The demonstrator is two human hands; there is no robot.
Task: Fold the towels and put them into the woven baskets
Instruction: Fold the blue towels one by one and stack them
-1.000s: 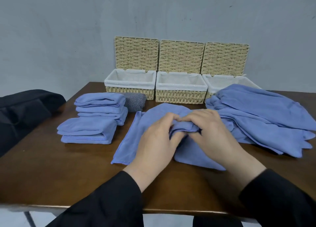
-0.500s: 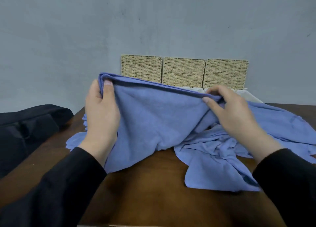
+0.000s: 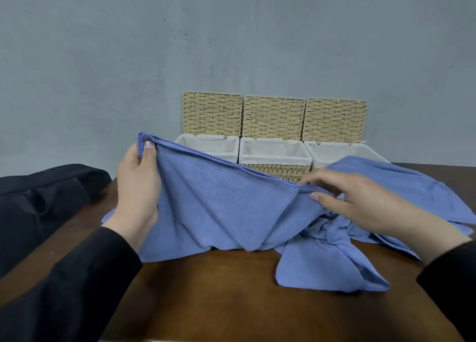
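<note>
I hold a blue towel [image 3: 219,207] stretched above the brown table [image 3: 219,290]. My left hand [image 3: 139,184] pinches its raised left corner. My right hand [image 3: 360,202] holds the top edge lower on the right, thumb under the hem. The towel's lower part drapes onto the table. More loose blue towels [image 3: 401,187] lie heaped at the right. Three woven baskets with white liners stand open at the back: left [image 3: 208,145], middle [image 3: 274,153], right [image 3: 334,151]. The held towel hides the folded stacks on the left.
A black bag or garment [image 3: 43,200] lies off the table's left edge. The basket lids [image 3: 273,117] lean upright against the grey wall. Bare table shows in front of the towel.
Both hands lifted the towel off the table and spread it apart. Since half a second ago my right hand has dropped lower, so the top edge now slopes down to the right.
</note>
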